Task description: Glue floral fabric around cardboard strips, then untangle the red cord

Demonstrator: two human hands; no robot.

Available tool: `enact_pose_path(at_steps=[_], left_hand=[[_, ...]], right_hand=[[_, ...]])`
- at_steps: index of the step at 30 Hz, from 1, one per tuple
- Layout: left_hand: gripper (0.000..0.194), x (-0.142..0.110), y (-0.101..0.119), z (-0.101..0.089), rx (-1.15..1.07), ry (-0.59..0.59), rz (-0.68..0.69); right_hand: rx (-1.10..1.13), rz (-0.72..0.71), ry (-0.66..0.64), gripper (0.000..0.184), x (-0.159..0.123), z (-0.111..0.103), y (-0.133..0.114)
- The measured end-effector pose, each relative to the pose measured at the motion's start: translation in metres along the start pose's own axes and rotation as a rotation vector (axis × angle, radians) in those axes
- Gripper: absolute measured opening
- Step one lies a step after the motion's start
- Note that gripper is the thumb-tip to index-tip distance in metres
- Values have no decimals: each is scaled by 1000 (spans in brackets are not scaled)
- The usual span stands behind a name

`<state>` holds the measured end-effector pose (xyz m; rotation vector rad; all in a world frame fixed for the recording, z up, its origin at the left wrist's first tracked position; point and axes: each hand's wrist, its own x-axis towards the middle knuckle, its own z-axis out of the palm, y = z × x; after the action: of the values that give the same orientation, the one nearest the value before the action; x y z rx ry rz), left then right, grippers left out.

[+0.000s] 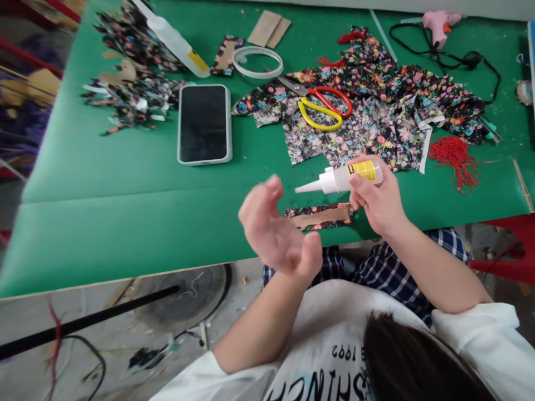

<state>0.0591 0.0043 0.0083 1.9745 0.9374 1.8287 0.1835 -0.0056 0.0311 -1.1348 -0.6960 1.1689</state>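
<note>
My right hand (376, 200) is closed around a small white glue bottle (343, 178) with a yellow label, its nozzle pointing left over the green table (125, 189). My left hand (273, 228) is raised in front of the table's near edge. Its fingers are loosely stretched and slightly blurred, and it holds nothing. Between the hands, a cardboard strip edged with floral fabric (320, 216) lies flat on the table near the edge.
A phone (204, 123) lies face up at centre left. Red and yellow scissors (321, 106) rest on a spread of floral fabric (388, 106). Red threads (455, 156), a pink glue gun (438, 25), a tape ring (257, 61) and fabric scraps (129, 78) surround them.
</note>
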Motion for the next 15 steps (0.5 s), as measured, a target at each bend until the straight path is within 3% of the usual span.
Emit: enact_pose_path(at_steps=[2, 5, 9, 15], left_hand=[[35, 0, 2, -3, 110, -144, 221], [29, 1, 4, -5, 144, -347, 343], [28, 1, 4, -1, 150, -348, 398], [30, 4, 1, 2, 155, -292, 478]], right_hand=[[-193, -152, 100, 35, 0, -2, -3], [-425, -260, 171, 25, -3, -3, -6], [-517, -295, 187, 19, -6, -4, -5], [-584, -347, 214, 31, -4, -7, -3]])
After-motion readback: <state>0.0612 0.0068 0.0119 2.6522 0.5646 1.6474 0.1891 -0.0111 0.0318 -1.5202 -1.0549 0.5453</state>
